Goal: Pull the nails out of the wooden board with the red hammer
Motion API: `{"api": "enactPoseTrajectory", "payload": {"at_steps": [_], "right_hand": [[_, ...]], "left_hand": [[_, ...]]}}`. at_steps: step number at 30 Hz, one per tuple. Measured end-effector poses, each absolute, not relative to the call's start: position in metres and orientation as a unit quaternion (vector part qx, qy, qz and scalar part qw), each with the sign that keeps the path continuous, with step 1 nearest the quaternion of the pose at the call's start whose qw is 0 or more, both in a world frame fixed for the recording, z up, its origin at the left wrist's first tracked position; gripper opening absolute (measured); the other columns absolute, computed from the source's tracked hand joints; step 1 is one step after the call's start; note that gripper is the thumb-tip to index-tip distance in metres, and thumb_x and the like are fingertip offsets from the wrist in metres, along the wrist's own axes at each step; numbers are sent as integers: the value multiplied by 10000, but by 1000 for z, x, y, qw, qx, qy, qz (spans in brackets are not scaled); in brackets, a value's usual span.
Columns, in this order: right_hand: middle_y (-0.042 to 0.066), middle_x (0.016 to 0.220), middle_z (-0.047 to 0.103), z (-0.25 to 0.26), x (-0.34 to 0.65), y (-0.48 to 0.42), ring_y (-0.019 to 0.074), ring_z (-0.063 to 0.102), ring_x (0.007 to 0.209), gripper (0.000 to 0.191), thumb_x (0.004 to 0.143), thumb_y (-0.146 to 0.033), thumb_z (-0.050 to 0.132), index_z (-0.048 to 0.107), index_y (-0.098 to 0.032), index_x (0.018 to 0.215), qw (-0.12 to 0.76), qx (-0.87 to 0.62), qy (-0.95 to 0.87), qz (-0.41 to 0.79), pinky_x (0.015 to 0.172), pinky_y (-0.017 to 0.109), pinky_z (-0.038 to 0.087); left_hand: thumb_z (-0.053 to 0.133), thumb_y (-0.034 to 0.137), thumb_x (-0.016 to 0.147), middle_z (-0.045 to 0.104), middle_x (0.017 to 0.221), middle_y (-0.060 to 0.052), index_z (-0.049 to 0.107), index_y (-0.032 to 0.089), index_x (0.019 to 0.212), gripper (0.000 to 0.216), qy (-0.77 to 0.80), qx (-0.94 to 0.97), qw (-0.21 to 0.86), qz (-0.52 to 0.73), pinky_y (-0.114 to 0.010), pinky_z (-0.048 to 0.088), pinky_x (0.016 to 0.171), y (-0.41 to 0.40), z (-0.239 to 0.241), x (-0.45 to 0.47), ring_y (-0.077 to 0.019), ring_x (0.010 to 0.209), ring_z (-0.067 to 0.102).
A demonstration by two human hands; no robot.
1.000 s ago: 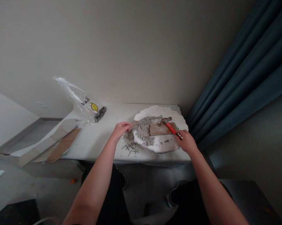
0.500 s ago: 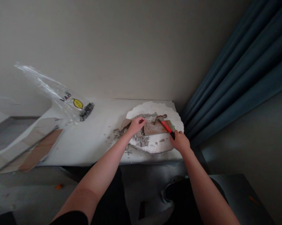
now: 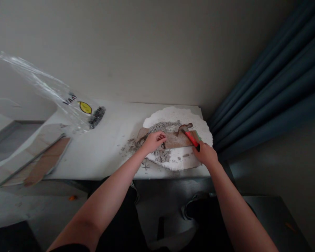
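My right hand (image 3: 207, 154) is wrapped around the red and black handle of a claw hammer (image 3: 191, 137). The hammer's rusty head rests over a brown, tile-like flat piece (image 3: 177, 139), which lies on a round white slab with a ragged rim (image 3: 178, 164). At the left end of that piece is my left hand (image 3: 154, 141), its fingers curled in toward the thumb. Whatever those fingers hold, if anything, is too small to make out. Grey crumbled rubble (image 3: 164, 127) lies behind and in front of the brown piece.
Everything stands on a white-topped table (image 3: 107, 140) against a wall. A clear plastic bag (image 3: 68, 99) with dark bits at its bottom is at the left. Near it lie long brown strips (image 3: 47, 159). Blue curtains (image 3: 267, 91) hang at the right.
The view has shifted, so the slab and hammer appear slightly higher and further right. My left hand's curled fingers look a little looser. My right hand keeps its grip on the hammer.
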State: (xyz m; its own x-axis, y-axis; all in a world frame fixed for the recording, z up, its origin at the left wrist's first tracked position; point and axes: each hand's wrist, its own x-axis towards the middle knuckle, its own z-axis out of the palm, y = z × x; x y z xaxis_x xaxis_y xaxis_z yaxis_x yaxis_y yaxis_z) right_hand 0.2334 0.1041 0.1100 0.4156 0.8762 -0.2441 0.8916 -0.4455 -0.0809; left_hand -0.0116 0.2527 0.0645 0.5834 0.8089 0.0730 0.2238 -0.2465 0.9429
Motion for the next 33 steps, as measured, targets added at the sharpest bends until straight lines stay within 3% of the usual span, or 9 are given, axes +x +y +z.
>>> {"api": "enactPoseTrajectory", "payload": {"at_steps": [33], "right_hand": [[193, 1185, 712, 110, 230, 98, 343, 713, 1061, 423, 1035, -418, 506, 596, -113, 1314, 31, 841, 529, -106, 812, 383, 499]], "left_hand": [[659, 301, 896, 768, 853, -45, 680, 191, 917, 114, 334, 787, 430, 289, -340, 597, 788, 243, 66, -10, -203, 784, 734]]}}
